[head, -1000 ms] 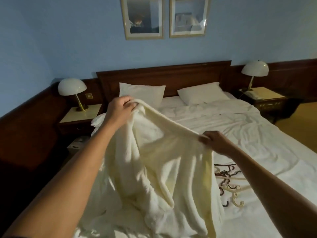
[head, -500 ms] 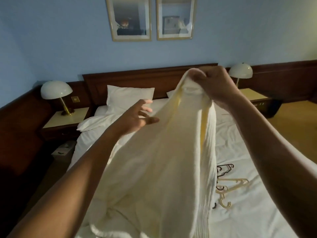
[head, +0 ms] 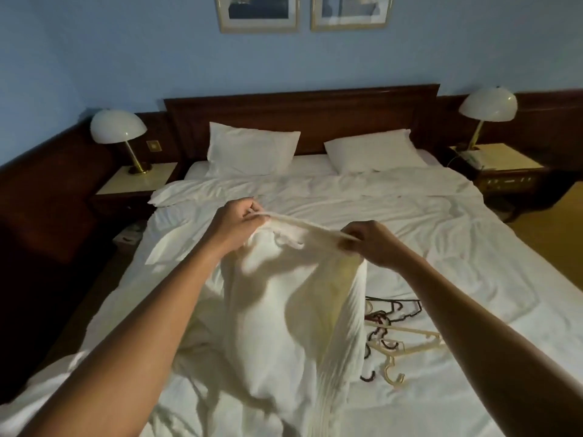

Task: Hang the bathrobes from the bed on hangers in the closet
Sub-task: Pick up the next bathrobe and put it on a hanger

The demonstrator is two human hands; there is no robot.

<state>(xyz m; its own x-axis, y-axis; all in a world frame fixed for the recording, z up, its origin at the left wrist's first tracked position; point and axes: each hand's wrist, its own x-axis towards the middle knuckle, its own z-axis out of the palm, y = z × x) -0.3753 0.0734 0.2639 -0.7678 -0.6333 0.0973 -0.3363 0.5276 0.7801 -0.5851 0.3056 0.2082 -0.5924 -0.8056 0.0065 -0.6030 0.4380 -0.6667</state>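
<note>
Over the bed, the left hand and right hand pinch the top of one bathrobe with curled fingers, hangers lie beside it, so nothing seems hung yet.

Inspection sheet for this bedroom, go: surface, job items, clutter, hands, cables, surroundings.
Surface: bed with rumpled white sheets.
Job's things: cream bathrobe held up over the bed; hangers, cream and dark, heaped on the sheet to its right.
Clutter: small pale object on the floor left of the bed, too dim to identify.
Grippers: left hand and right hand each grip the bathrobe's top edge.
Cables: nothing seen.
Surroundings: left lamp and right lamp on nightstands, dark headboard, framed pictures on the blue wall.
</note>
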